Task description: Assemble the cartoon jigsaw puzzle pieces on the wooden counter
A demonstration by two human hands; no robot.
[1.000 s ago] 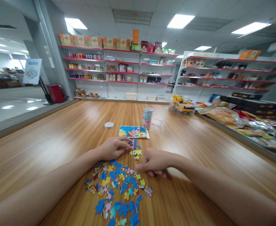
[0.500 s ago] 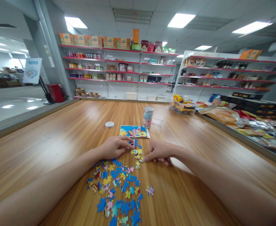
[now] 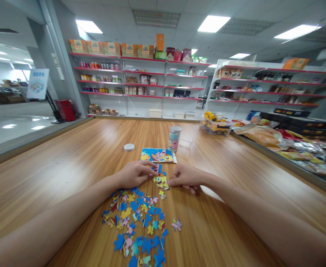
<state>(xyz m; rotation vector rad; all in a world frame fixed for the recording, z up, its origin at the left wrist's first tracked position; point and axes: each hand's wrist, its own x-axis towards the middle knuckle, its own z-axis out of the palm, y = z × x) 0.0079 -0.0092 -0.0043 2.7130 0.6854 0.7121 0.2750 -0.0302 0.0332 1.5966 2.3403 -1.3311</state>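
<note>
A small joined section of a jigsaw puzzle [image 3: 160, 180], mostly yellow with some blue and pink, lies on the wooden table. My left hand [image 3: 135, 174] rests at its left side, fingers stretched out with the tips on its upper pieces. From the right, my right hand [image 3: 185, 178] has curled fingers, its thumb and index finger at a yellow puzzle piece [image 3: 166, 186] on the section's lower right corner. Just below sits a loose yellow piece [image 3: 162, 194]. Many loose puzzle pieces [image 3: 135, 215] spread nearer me. A picture sheet [image 3: 159, 155] lies beyond the section.
A cylindrical tin [image 3: 174, 139] stands behind the sheet, beside a thin clear frame [image 3: 185, 144]. A round lid [image 3: 129, 147] lies to the left. At the far right are a clear box with a yellow toy truck [image 3: 217, 124] and bagged snacks [image 3: 266, 137]. Stocked shelves [image 3: 143, 72] line the back.
My right hand has shifted slightly up and left, and the yellow piece at its fingertips now sits against the joined section. My left hand has stayed nearly still.
</note>
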